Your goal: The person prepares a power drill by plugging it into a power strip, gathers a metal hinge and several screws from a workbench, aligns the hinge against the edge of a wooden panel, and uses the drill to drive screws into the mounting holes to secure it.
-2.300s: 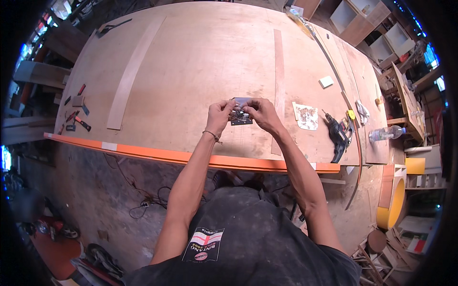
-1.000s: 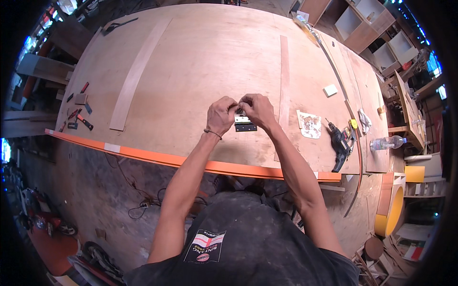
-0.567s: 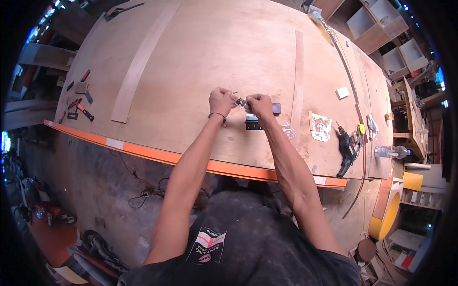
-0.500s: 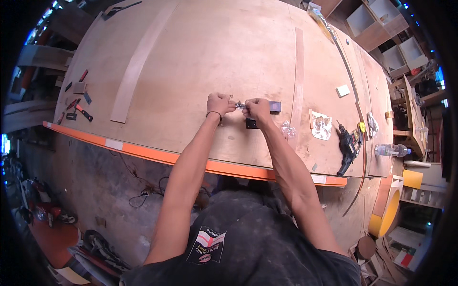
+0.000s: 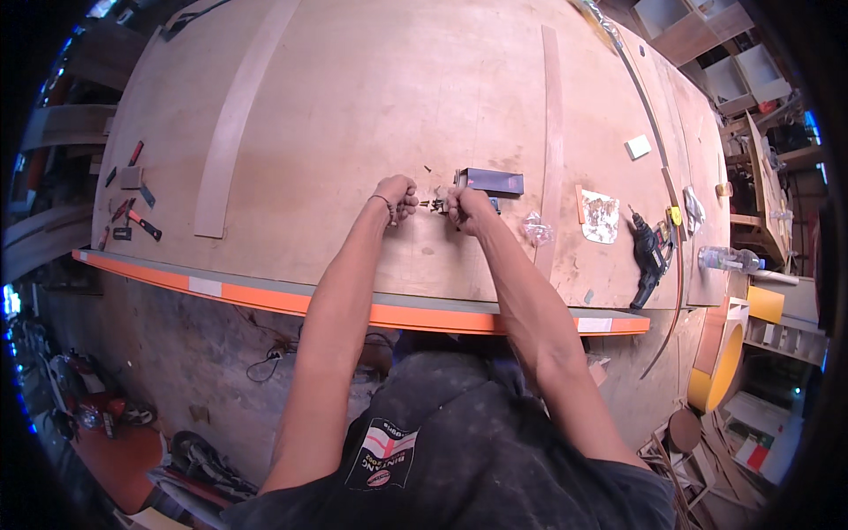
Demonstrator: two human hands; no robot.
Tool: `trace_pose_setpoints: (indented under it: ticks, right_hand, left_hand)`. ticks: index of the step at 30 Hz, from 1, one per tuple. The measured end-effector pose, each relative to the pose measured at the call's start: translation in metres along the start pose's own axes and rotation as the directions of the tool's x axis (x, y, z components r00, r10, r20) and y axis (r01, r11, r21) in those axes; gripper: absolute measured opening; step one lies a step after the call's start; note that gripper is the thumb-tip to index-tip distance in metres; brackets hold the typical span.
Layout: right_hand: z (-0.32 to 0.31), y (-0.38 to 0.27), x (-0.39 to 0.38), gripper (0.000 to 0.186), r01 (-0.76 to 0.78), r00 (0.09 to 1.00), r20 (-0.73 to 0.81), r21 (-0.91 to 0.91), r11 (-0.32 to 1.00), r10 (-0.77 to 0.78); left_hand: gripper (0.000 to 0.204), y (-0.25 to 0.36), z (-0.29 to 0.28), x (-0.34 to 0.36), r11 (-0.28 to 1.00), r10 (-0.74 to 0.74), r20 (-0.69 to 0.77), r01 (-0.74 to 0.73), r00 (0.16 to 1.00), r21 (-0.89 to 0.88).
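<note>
Over the middle of the wooden tabletop (image 5: 353, 115), my left hand (image 5: 397, 200) has its fingers curled closed; what they hold, if anything, is hidden. My right hand (image 5: 468, 208) is closed in a pinch, its contents too small to make out. Between the hands lies a little cluster of small dark screws (image 5: 433, 204), close to the right fingers. One loose screw-like piece (image 5: 427, 169) rests farther off. Just beyond my right hand is a long dark box (image 5: 495, 182), and another dark piece is partly covered by that hand.
Right of my hands lie a crumpled clear plastic bag (image 5: 537, 229), a stained white sheet (image 5: 601, 216), a cordless drill (image 5: 649, 256) and a plastic bottle (image 5: 731, 260). Hand tools (image 5: 141, 221) lie at far left. Wooden strips (image 5: 238, 124) cross the table, which has an orange front edge (image 5: 265, 295).
My hands have drawn apart, the left moving leftward, showing the screws between them. More of the dark box now shows beyond my right hand. The whole view has shifted slightly.
</note>
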State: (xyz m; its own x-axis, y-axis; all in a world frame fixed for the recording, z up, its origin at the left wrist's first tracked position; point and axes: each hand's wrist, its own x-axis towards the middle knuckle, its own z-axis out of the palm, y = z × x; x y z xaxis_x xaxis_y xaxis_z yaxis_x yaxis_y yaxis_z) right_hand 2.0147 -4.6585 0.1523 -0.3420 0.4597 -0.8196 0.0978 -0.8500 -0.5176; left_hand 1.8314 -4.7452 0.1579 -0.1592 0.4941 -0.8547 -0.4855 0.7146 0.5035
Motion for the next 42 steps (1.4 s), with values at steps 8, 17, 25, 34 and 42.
trace_pose_setpoints:
  ticks: [8,17,25,34,42]
  right_hand:
    - [-0.055,-0.048,-0.063,0.022,0.321,0.724,0.348,-0.934,-0.155,-0.595]
    - [-0.01,-0.007,-0.052,0.02,0.423,0.68,0.49,-0.87,-0.254,-0.545]
    - [0.003,-0.01,-0.033,0.015,0.372,0.686,0.512,-0.857,-0.357,-0.517]
    - [-0.059,-0.039,-0.066,0.027,0.375,0.655,0.541,-0.839,-0.395,-0.528]
    - [-0.066,-0.05,-0.044,0.049,0.334,0.735,0.563,-0.786,-0.52,-0.378]
  left_hand:
    - [0.022,0.017,-0.072,-0.014,0.961,0.251,-0.302,-0.274,0.92,-0.037]
    - [0.065,-0.003,-0.037,-0.023,0.712,0.702,-0.601,-0.348,0.382,0.61]
    - [0.064,-0.004,-0.02,-0.047,0.554,0.814,-0.311,-0.494,0.491,0.67]
    - [0.061,-0.002,-0.03,-0.123,0.606,0.788,-0.242,-0.647,0.566,0.463]
    - [0.057,-0.035,-0.017,-0.164,0.661,0.751,-0.267,-0.685,0.604,0.307]
